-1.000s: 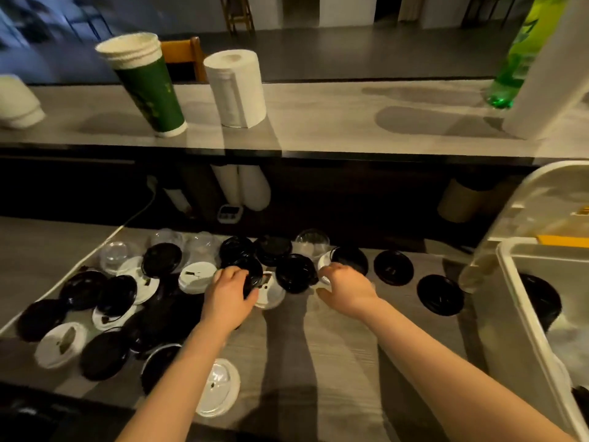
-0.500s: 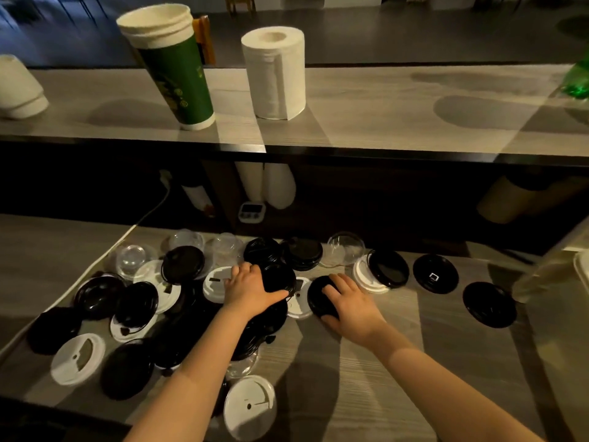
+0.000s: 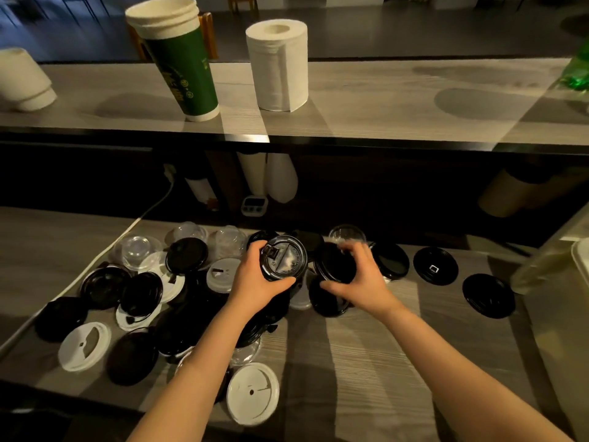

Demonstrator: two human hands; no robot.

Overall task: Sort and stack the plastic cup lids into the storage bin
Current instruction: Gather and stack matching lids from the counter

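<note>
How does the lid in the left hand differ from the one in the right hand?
Left lid, in the left hand, faces the camera, glossy, sip flap visible. Right lid, in the right hand, tilts away, plain dark, blurred. Both are black, round, gripped at the rim.

Upper counter (image 3: 382, 100), rear: cup stack (image 3: 178, 59) L of ctr, paper roll (image 3: 277, 65) just R of it, spare cups (image 3: 22, 81) far L. Timer (image 3: 253, 205) in recess below upper counter. Lower counter (image 3: 366, 362), front: lid pile (image 3: 143, 291) spread L to ctr. Left hand (image 3: 258, 282) holds raised lid (image 3: 283, 258) over pile's R edge; right hand (image 3: 363, 279) grips second lid (image 3: 334, 263) just beside, to R. Two single lids (image 3: 435, 265) (image 3: 487, 295) lie apart, further R. Lone lid (image 3: 252, 392) nr front edge. Bin (image 3: 581, 266) at far R edge.
</note>
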